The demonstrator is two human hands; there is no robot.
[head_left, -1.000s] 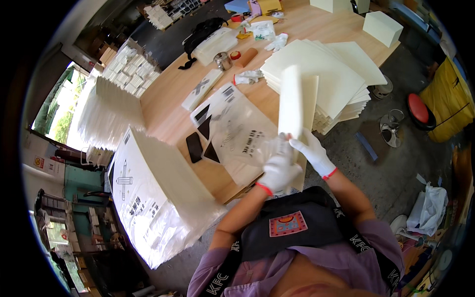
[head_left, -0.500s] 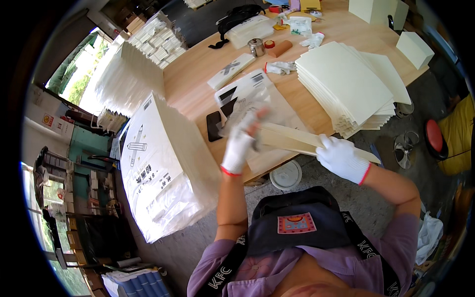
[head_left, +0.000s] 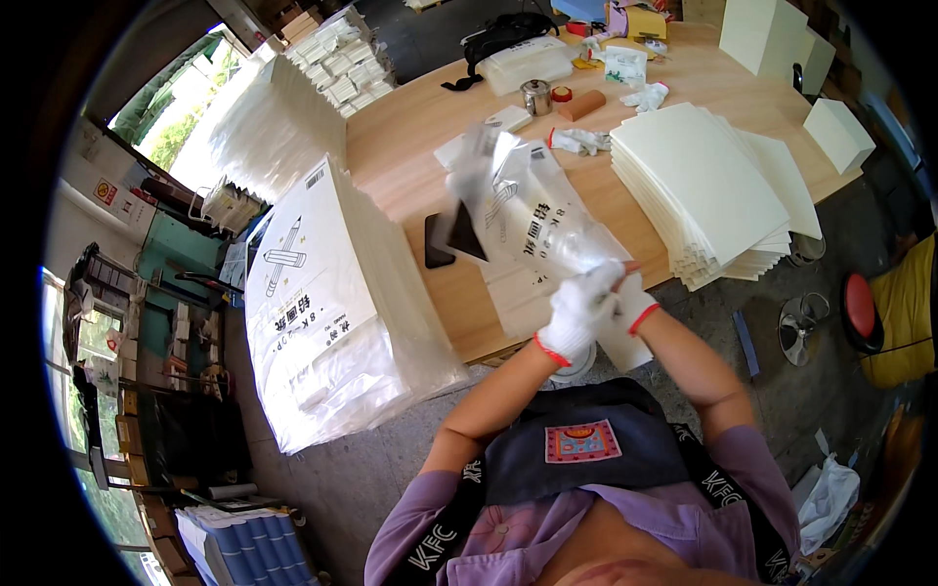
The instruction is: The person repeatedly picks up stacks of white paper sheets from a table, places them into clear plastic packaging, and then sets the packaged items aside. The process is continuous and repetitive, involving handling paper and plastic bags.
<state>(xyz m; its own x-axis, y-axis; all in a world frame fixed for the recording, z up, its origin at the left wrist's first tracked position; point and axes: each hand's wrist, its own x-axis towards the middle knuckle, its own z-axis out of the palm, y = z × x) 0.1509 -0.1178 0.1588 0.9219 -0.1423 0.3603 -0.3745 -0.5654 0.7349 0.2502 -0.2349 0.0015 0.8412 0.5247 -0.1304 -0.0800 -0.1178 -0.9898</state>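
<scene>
My left hand (head_left: 576,311) and my right hand (head_left: 633,301), both in white gloves with red cuffs, meet at the near end of a clear printed plastic bag (head_left: 542,210). The left fingers are closed on the bag's end; the right ones, partly hidden behind the left hand, are closed there too. Tilted up over the table, the bag has a blurred far end. Below my hands shows a pale flat strip (head_left: 625,350), whose link to the bag I cannot tell. Under the bag lies another flat printed bag (head_left: 503,293) at the table edge.
Left stands a tall pile of printed packs (head_left: 332,283); a black phone (head_left: 440,241) lies beside it. To the right is a stack of cream sheets (head_left: 699,176). Gloves (head_left: 579,142), a metal cup (head_left: 535,97) and a brown roll (head_left: 582,104) sit farther back. A stool (head_left: 803,327) stands right.
The long, thin pale stack in my right hand no longer shows edge-on. My hands have come together, and the printed bag now stretches away from them over the table. The view has shifted slightly.
</scene>
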